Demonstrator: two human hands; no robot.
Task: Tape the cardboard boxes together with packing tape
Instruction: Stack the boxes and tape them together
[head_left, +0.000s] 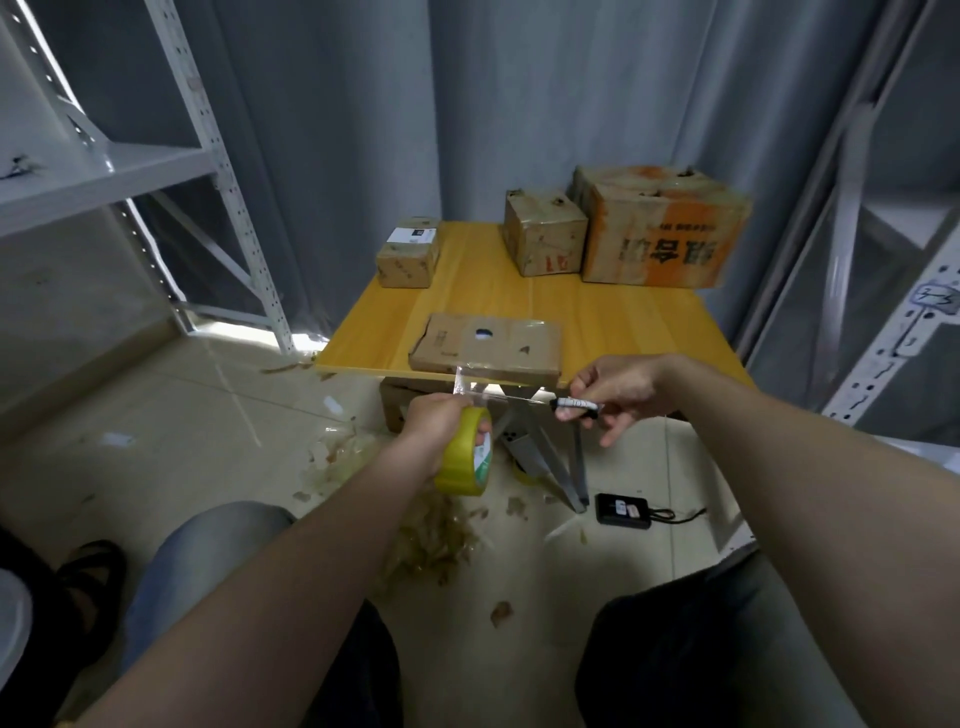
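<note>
Two flat cardboard boxes (488, 345) lie side by side at the front edge of the yellow table (623, 322), with clear tape over them. My left hand (436, 418) grips a yellow roll of packing tape (465, 454) just below the table's edge. A clear strip of tape (465, 384) runs from the roll up to the boxes. My right hand (618, 389) holds a black-handled knife (576, 406), and its thin blade points left and touches the strip of tape.
Three more cardboard boxes stand at the back of the table: a small one (408, 254), a middle one (545, 234) and a big orange-printed one (660, 228). White metal shelving (104, 171) stands left and right. Tape scraps (431, 540) and a black device (622, 511) lie on the floor.
</note>
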